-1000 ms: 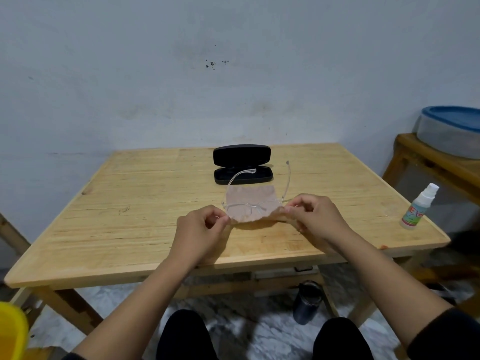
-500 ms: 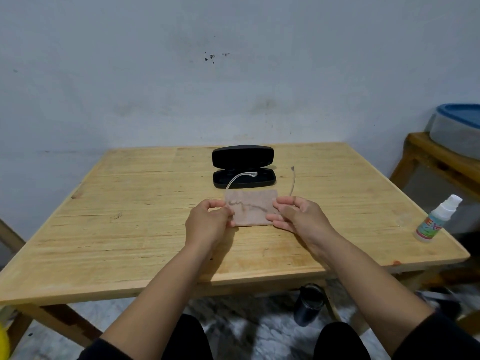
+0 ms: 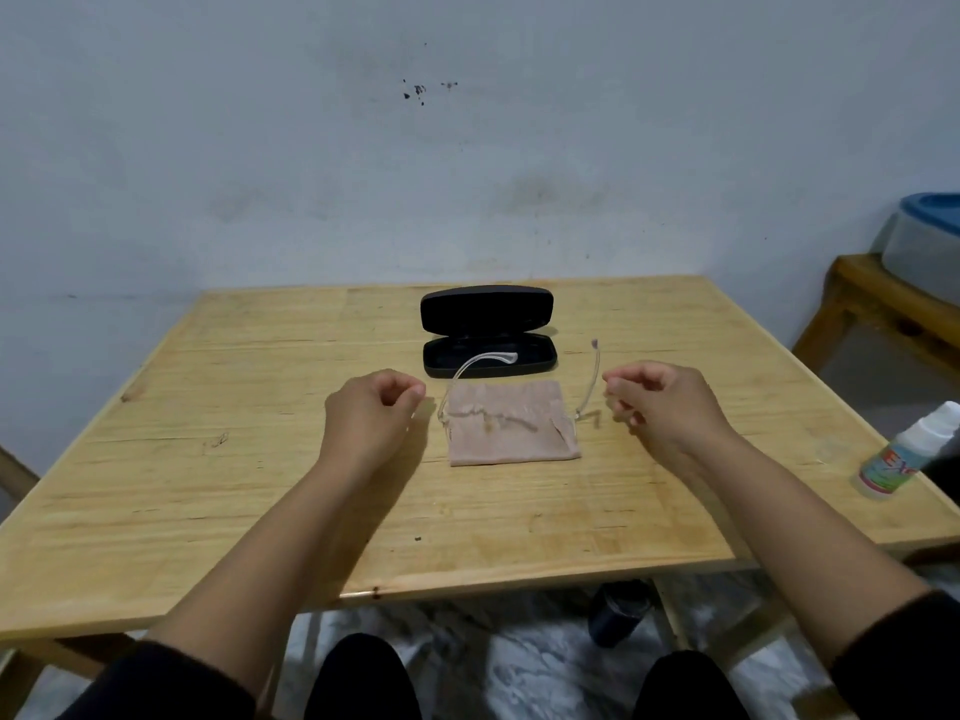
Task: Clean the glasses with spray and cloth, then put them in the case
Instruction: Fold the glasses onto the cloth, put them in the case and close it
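Both hands — left hand (image 3: 371, 407), right hand (image 3: 657, 402) — hang loosely curled, holding nothing. Between their fingertips the glasses (image 3: 519, 420) lie on the cloth (image 3: 511, 433) (apparently wiped). Casing remains — the case (image 3: 488, 332) sits open just beyond.

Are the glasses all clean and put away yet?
Not yet. The glasses lie on the cloth on the table, arms unfolded. Left hand and right hand hold nothing. The case sits open and empty. Cleanliness can't be judged; folding and casing remain.

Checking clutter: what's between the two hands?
Head view: between left hand and right hand lies the cloth with the glasses on it.
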Demonstrator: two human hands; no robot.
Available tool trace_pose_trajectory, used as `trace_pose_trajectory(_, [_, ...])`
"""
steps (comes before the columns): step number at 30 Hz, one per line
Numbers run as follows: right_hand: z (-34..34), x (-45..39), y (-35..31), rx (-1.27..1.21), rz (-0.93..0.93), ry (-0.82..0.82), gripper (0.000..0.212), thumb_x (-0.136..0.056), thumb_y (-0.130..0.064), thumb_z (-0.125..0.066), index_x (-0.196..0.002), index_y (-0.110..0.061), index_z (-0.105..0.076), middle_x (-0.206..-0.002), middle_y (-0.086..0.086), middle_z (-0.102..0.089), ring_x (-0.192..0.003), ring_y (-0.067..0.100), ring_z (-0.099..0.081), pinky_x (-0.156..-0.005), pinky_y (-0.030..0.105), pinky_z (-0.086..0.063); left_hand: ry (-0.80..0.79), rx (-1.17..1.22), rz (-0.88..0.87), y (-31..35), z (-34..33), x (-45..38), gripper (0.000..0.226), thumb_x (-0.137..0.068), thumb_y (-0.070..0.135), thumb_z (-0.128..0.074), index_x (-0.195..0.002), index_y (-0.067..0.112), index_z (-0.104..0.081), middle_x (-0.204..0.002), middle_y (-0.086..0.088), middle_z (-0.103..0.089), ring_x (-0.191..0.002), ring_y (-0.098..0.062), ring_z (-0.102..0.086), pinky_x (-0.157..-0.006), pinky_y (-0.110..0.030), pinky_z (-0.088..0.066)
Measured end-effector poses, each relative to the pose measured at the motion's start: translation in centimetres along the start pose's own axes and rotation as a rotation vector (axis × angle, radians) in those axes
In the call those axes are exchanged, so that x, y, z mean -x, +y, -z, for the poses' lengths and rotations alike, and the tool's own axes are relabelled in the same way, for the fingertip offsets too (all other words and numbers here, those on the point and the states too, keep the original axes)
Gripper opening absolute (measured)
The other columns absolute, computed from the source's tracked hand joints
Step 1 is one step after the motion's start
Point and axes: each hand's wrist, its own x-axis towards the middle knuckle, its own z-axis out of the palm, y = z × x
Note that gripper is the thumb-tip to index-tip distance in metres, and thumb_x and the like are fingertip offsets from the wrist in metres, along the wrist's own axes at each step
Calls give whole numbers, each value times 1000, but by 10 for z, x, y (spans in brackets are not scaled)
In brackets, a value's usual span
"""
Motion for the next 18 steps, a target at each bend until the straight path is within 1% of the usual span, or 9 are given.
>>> trace_pose_trajectory(3, [-9, -27, -5, 38, 11, -63, 8, -80, -10, -72, -87, -10, -74, -82, 4, -70, -74, 18, -66, -72, 30, -53, -72, -75, -27, 3, -7, -18, 14, -85, 29, -63, -91, 21, -73, -83, 5, -68, -80, -9, -59, -72, -19, -36])
trace_pose_trajectory(5, [-16, -38, -9, 84, 22, -112, 5, -77, -9, -75, -81, -12, -75, -88, 6, -71, -84, 21, -69, -79, 29, -57, -105, -112, -43, 3, -12, -27, 13, -83, 30, -66, -90, 21, -73, -83, 6, -68, -77, -4, -57, -73, -18, -37])
trace_pose_trajectory(7, [-23, -42, -14, 184, 55, -171, 8, -76, -7, -76, -84, -8, -74, -83, 5, -69, -74, 14, -65, -62, 10, -52, -127, -131, -62, 3, -16, -34, 12, -79, 30, -70, -87, 22, -74, -80, 8, -69, -70, 4, -55, -70, -13, -38])
trace_pose_trajectory(8, [-26, -43, -15, 250, 76, -198, 13, -75, -8, -77, -87, -8, -74, -82, 3, -67, -70, 9, -61, -53, 4, -45, -138, -133, -74, 2, -18, -36, 12, -77, 30, -73, -86, 23, -74, -77, 9, -69, -67, 7, -55, -66, -9, -38])
trace_pose_trajectory(9, [-28, -45, -15, 316, 108, -222, 17, -73, -10, -78, -90, -8, -74, -81, -1, -65, -69, 5, -59, -50, 3, -41, -150, -139, -88, 2, -19, -38, 12, -75, 29, -75, -86, 23, -74, -74, 10, -67, -65, 8, -54, -61, -5, -37])
trace_pose_trajectory(11, [-31, -51, -12, 466, 177, -269, 22, -71, -16, -81, -91, -12, -74, -81, -9, -61, -72, 2, -55, -55, 8, -39, -172, -154, -118, 1, -21, -40, 13, -73, 28, -77, -85, 25, -74, -70, 13, -63, -63, 6, -53, -56, -3, -35])
trace_pose_trajectory(13, [-32, -54, -10, 542, 228, -289, 16, -72, -19, -79, -87, -15, -74, -84, -6, -61, -75, 6, -54, -62, 14, -37, -180, -150, -139, 0, -22, -42, 7, -74, 27, -76, -80, 25, -73, -64, 18, -59, -61, 3, -51, -53, -5, -34])
trace_pose_trajectory(15, [-32, -57, -6, 544, 254, -303, 7, -75, -19, -77, -81, -16, -74, -87, -2, -64, -79, 12, -55, -66, 20, -40, -188, -158, -164, -3, -23, -43, 3, -77, 27, -73, -76, 25, -72, -59, 19, -57, -59, 1, -51, -51, -6, -34])
trace_pose_trajectory(18, [-28, -58, -4, 459, 231, -343, 3, -78, -15, -74, -77, -12, -72, -83, 7, -68, -75, 15, -58, -66, 26, -46, -198, -105, -187, -6, -22, -42, 6, -82, 26, -68, -75, 26, -69, -66, 17, -63, -66, 0, -57, -53, -4, -37])
